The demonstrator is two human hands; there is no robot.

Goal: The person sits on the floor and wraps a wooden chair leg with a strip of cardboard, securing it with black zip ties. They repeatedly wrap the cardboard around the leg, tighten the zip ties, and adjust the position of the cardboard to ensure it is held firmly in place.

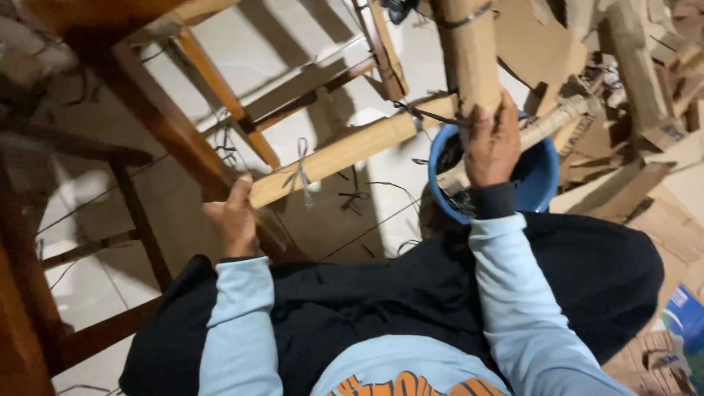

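— Right, where is the piece you are working on?

— Your left hand (233, 220) is closed around the near end of a cardboard-wrapped rail (345, 150) that runs level across the frame, above the tiled floor (293, 44); your right hand (493, 143) is clamped on the foot of a wrapped upright leg (469, 51), just over the blue bucket (539, 183); both grips are shut on the wrapping, so you have no free hand.

— How will it handle?

— I'd judge it stiff and fairly heavy, since wood lies under the card; the wrapping itself is soft, and could slide or crush if you squeeze hard; take hold near the wire ties (301, 172), where the card is cinched tight, or on bare wood.

— And the count?

— Two wrapped pieces are in your hands; a third wrapped piece (565, 117) lies across the bucket; one bucket; two ties show plainly on the rail, one more as a band on the leg; loose wire offcuts on the floor are too many and too thin to count; bare chair frames (147, 117) stand to your left, how many I cannot tell; a heap of cardboard scraps (645, 81) lies to your right.
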